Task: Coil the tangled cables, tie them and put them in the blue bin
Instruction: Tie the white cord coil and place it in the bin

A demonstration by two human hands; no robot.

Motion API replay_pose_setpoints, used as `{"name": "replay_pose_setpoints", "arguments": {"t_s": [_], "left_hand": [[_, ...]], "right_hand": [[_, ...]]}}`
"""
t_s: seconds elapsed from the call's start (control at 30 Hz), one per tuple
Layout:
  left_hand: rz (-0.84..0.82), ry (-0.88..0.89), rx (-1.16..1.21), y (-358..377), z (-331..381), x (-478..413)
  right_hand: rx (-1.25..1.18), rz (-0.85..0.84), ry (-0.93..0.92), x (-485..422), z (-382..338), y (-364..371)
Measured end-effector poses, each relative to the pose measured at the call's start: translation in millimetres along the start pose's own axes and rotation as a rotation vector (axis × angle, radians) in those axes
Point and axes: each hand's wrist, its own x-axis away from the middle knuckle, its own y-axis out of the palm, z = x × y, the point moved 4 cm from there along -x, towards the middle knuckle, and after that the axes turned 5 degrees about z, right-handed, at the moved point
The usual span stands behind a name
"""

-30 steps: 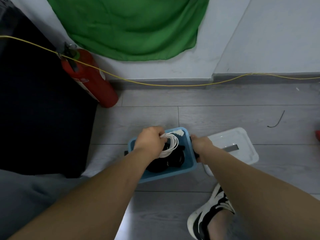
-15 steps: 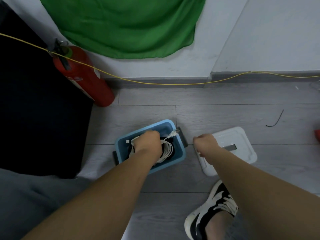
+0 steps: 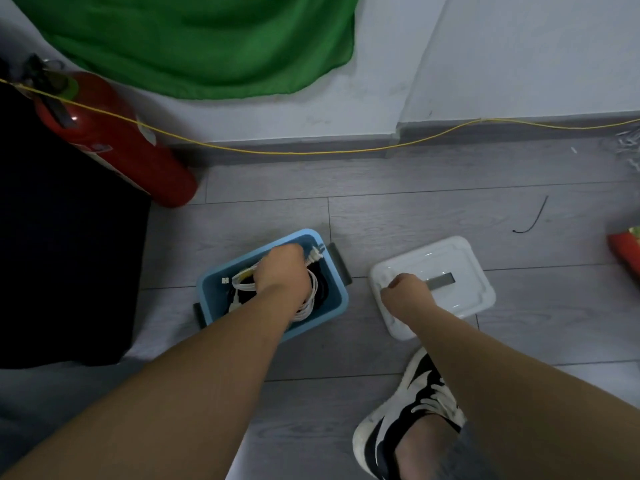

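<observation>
Down inside the blue bin (image 3: 334,311), the left hand (image 3: 282,275) is gripping the white coiled cable (image 3: 309,304), seating it on the black cables (image 3: 323,289). At three o'clock, the right hand (image 3: 405,296) is pinching the white lid (image 3: 462,263) at its near corner (probably readying to close up). The left fingertips are hiding under the knuckles, and I cannot make out any tie.

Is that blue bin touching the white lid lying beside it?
Apart. The head view shows a strip of bare grey floor between the blue bin, past its dark side handle, and the white lid.
</observation>
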Motion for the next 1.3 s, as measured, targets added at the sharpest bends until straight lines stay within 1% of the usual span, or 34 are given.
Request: {"name": "replay_pose_setpoints", "arguments": {"t_s": [0.1,0.17,0.23,0.3,0.4,0.5,0.57,0.67,0.73,0.77,0.83,0.93,1.0,1.07,1.13,1.2,1.3], "left_hand": [[-0.057,-0.043,-0.054,2.6,10.2,-7.1],[-0.063,-0.011,-0.133,4.9,15.1,-8.4],[-0.053,0.044,-0.167,9.0,15.4,-8.0],[0.004,0.109,-0.133,12.4,12.3,-4.8],[0.147,0.221,-0.048,15.3,8.0,4.0],[0.204,0.280,-0.084,14.9,5.9,6.9],[0.178,0.270,-0.067,18.3,4.1,3.1],[0.043,0.134,0.030,27.2,0.5,-5.4],[-0.011,0.086,-0.003,29.4,2.0,-11.1],[-0.026,0.081,-0.009,28.9,3.7,-12.7],[-0.033,0.100,0.015,25.3,6.2,-14.1],[0.052,0.168,0.102,20.0,4.1,-10.4],[0.110,0.227,0.118,16.9,4.4,-5.4],[0.128,0.269,0.142,14.9,8.0,-0.7],[0.117,0.291,0.161,14.3,11.9,2.6],[0.104,0.309,0.189,15.8,14.7,6.9],[0.098,0.305,0.236,18.2,11.8,13.5]], "right_hand": [[0.113,-0.014,-0.005,-6.1,2.2,16.6],[0.161,-0.036,0.022,-9.1,3.5,27.2],[0.215,-0.019,0.013,-13.1,4.0,31.8],[0.229,0.030,-0.010,-18.1,3.6,32.9],[0.196,0.078,-0.012,-23.8,2.3,32.3],[0.247,0.113,-0.044,-28.7,-1.5,29.0],[0.321,0.114,-0.060,-32.6,-2.9,27.9],[0.472,0.148,-0.105,-35.3,-5.8,21.2],[0.553,0.191,-0.160,-36.9,-11.4,16.4],[0.562,0.214,-0.184,-37.3,-14.0,13.8],[0.482,0.285,-0.175,-39.8,-13.6,7.2],[0.268,0.361,0.019,-40.9,3.6,-10.0],[0.268,0.305,0.106,-44.2,17.1,-15.3],[0.343,0.231,0.125,-49.8,28.9,-15.3],[0.459,0.201,0.090,-54.7,32.0,-11.9],[0.508,0.206,0.040,-55.6,28.9,-7.5],[0.583,0.212,-0.113,-48.5,12.4,1.0]]}}
